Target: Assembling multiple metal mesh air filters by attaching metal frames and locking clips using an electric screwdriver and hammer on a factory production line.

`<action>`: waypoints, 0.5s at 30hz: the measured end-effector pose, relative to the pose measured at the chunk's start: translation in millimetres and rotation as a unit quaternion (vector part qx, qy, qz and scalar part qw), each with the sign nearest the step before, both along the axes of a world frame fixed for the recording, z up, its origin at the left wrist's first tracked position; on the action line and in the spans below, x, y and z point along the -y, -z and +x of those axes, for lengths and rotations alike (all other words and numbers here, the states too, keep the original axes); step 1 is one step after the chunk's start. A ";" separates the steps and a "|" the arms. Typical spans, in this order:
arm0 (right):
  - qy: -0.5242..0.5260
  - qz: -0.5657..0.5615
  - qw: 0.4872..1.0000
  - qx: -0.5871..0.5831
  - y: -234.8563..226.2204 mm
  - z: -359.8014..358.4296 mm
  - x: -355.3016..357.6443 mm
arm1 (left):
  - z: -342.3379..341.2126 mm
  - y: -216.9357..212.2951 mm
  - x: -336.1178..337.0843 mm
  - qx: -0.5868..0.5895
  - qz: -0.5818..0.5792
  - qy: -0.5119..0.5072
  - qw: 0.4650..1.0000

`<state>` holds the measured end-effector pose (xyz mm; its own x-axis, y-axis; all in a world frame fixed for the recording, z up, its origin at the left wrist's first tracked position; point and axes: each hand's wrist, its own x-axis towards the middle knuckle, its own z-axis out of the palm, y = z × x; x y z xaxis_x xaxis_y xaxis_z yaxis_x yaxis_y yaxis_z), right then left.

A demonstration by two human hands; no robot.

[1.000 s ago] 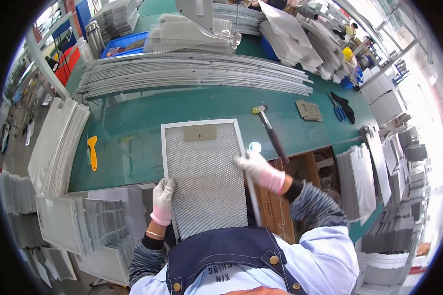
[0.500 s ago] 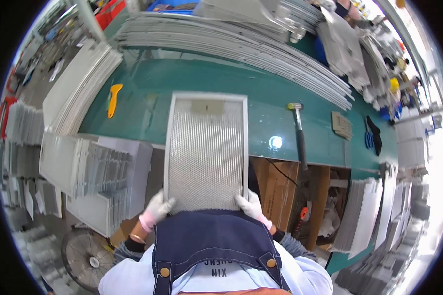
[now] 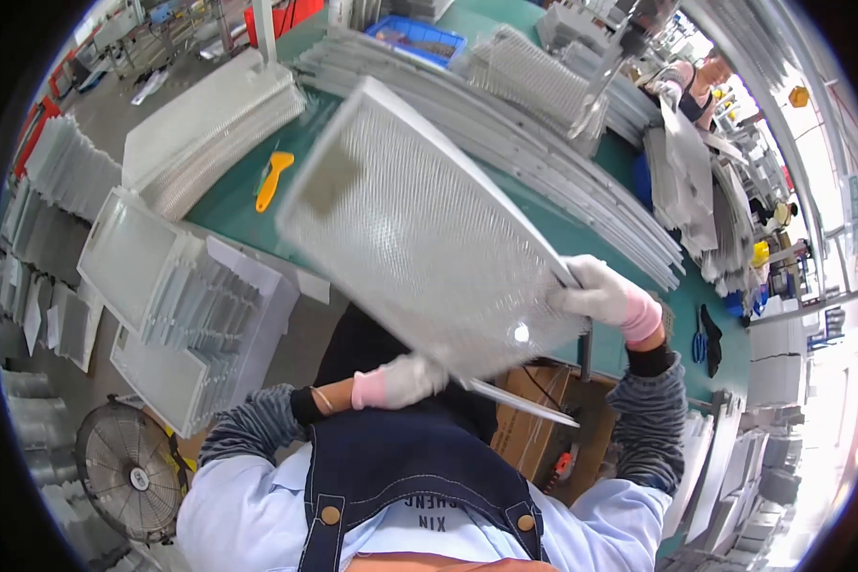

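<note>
A silver mesh panel (image 3: 419, 238) with a metal frame is held up at a slant in front of me, its far end raised toward the upper left. Around its right-hand edge, near the close corner, my white-gloved right hand (image 3: 601, 291) is closed. My left hand (image 3: 400, 383), gloved too, is closed at the panel's lower left edge, its fingertips partly hidden. From beneath the near end a thin pale metal strip (image 3: 524, 402) juts out to the right; whether it is joined to the frame I cannot tell. A darker square patch (image 3: 329, 181) marks the panel's far end.
On the green table (image 3: 234, 205) lie a yellow-handled scraper (image 3: 274, 181) and long metal strips (image 3: 582, 186). Stacked panels (image 3: 200, 133) stand left, more (image 3: 162, 276) below them. A floor fan (image 3: 133, 472) sits lower left. A co-worker (image 3: 701, 91) is at the far right.
The panel has been lifted and turned, its far end swinging up to the left. My right hand has moved up and right, my left hand inward. The pale strip has come into view.
</note>
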<state>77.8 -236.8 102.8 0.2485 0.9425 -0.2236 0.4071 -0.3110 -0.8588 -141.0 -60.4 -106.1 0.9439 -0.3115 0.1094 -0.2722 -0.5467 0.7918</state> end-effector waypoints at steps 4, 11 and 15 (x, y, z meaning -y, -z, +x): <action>-0.049 -0.220 0.968 -0.108 31.6 -9.8 22.3 | -57.3 -32.0 -51.7 -0.216 -0.093 0.252 0.939; -0.020 -0.085 0.982 -0.169 69.1 -30.8 -6.2 | 19.1 -146.5 -102.0 0.351 0.268 -0.083 0.893; -0.041 -0.231 0.969 -0.081 45.4 -33.7 -15.2 | 50.4 -147.8 -90.9 -0.095 0.303 0.069 0.946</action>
<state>44.1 -221.6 57.3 0.1043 0.7480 -0.6555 0.3176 -0.6496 -0.6907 -90.6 30.5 41.8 0.8743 -0.3844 -0.2964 -0.2584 -0.8855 0.3862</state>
